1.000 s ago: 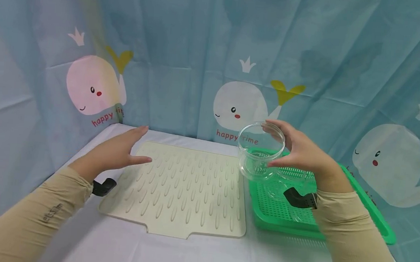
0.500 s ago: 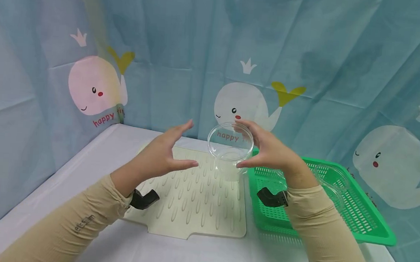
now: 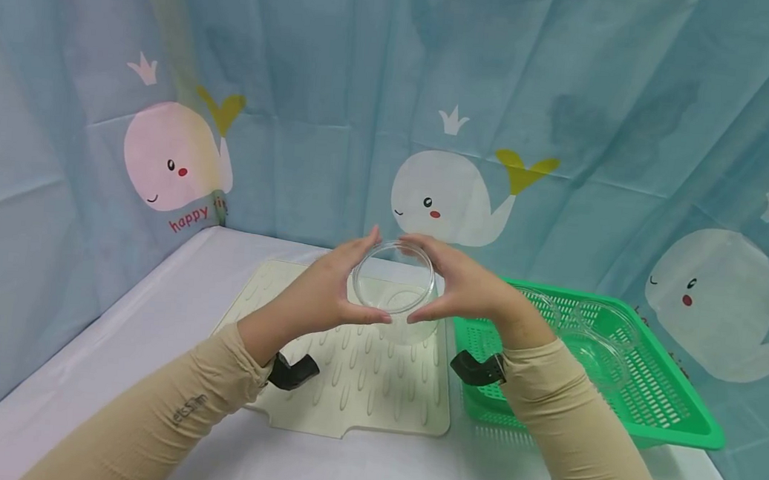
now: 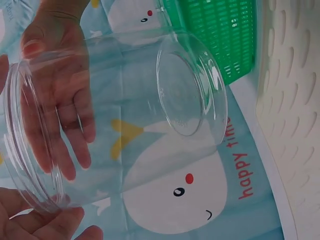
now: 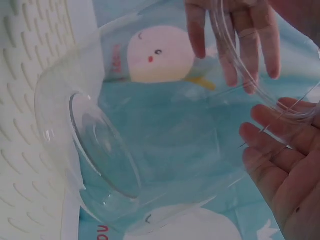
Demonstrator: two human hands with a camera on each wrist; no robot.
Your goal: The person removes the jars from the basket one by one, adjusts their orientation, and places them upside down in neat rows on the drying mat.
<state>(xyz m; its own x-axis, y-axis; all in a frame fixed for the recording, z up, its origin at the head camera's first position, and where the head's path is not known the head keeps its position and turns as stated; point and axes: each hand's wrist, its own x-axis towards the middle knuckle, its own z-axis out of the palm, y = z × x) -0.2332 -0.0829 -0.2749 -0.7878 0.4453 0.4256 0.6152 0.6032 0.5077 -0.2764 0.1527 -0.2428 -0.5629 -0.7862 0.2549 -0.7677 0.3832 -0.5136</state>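
Observation:
A clear, round plastic container is held up over the cream ribbed board. It has a ridged rim and a round raised ring on its base. My left hand curves around the rim from the left, with fingertips on the rim's edge in the left wrist view. From the right, my right hand grips the same rim, thumb in front and fingers behind. Through the clear wall, the right hand's fingers show in the left wrist view.
To the right of the board stands a green perforated basket with several clear round plastic containers in it. Both sit on a white-covered table. A blue curtain printed with whales hangs behind.
My right hand has brought the container left from above the basket to over the board. My left hand has moved right and joined it at the rim.

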